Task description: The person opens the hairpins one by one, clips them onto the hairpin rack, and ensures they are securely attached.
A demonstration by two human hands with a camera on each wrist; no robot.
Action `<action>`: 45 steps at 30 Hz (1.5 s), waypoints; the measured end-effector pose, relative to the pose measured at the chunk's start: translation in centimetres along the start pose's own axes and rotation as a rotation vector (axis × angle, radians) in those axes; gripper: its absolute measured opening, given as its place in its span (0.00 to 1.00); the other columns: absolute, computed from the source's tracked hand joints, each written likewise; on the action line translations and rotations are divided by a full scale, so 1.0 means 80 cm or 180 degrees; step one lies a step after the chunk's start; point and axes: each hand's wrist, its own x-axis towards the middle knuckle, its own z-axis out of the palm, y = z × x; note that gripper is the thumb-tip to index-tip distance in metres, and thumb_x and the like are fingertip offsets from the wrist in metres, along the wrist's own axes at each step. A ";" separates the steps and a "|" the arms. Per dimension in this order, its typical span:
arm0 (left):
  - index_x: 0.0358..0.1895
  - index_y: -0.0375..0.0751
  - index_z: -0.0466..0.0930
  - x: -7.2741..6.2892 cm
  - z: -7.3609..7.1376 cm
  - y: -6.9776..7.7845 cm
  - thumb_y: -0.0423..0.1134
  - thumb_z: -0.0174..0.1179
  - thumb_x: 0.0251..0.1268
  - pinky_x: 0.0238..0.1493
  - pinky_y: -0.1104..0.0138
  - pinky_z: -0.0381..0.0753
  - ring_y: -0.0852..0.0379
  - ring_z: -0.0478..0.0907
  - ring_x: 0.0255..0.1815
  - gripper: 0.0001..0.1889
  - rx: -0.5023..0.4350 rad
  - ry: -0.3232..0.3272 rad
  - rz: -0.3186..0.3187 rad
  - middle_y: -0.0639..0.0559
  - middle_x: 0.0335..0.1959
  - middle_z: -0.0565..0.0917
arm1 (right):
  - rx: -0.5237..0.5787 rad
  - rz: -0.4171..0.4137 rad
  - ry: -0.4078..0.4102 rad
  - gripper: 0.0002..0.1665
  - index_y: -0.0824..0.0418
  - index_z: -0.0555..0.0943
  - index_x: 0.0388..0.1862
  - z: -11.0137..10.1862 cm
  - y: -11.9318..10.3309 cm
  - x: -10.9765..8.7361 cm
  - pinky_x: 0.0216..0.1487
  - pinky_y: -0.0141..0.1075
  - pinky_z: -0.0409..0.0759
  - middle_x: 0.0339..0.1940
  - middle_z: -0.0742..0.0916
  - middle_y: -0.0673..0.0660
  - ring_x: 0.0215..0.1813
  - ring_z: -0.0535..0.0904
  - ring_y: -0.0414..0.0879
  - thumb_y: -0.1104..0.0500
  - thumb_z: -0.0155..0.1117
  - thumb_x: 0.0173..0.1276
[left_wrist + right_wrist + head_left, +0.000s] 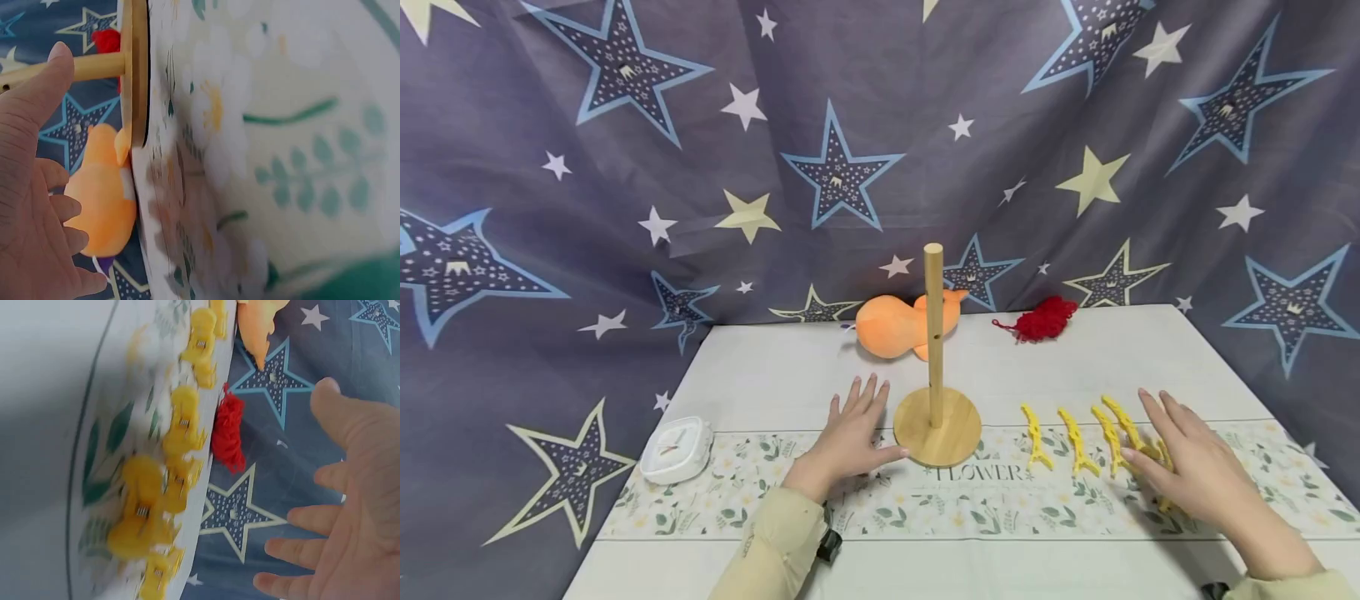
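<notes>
Padded beige sleeves [778, 533] nearest us; both hands empty, prob. pre-grasp stage.
We note L hand [846, 446], fingers spread apart, beside wooden post stand [934, 350], thumb at base rim (contact: can't tell); R hand [1198, 467], fingers apart, by rightmost of approx. five or six yellow spring clips [1078, 443] lying in a row R of stand. Orange plush toy [887, 327] & red yarn bundle [1045, 319] lie behind, untouched. We judge next move calls for R fingers pinching one clip, L steadying stand if req'd.
</notes>
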 end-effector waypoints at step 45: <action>0.77 0.34 0.47 0.047 0.031 0.021 0.70 0.61 0.55 0.73 0.41 0.42 0.44 0.42 0.79 0.58 -0.0092 -0.0673 -0.0025 0.39 0.78 0.47 | -0.0126 0.1035 -0.1117 0.39 0.81 0.72 0.46 0.002 0.095 -0.007 0.32 0.52 0.75 0.33 0.79 0.68 0.35 0.77 0.61 0.47 0.73 0.57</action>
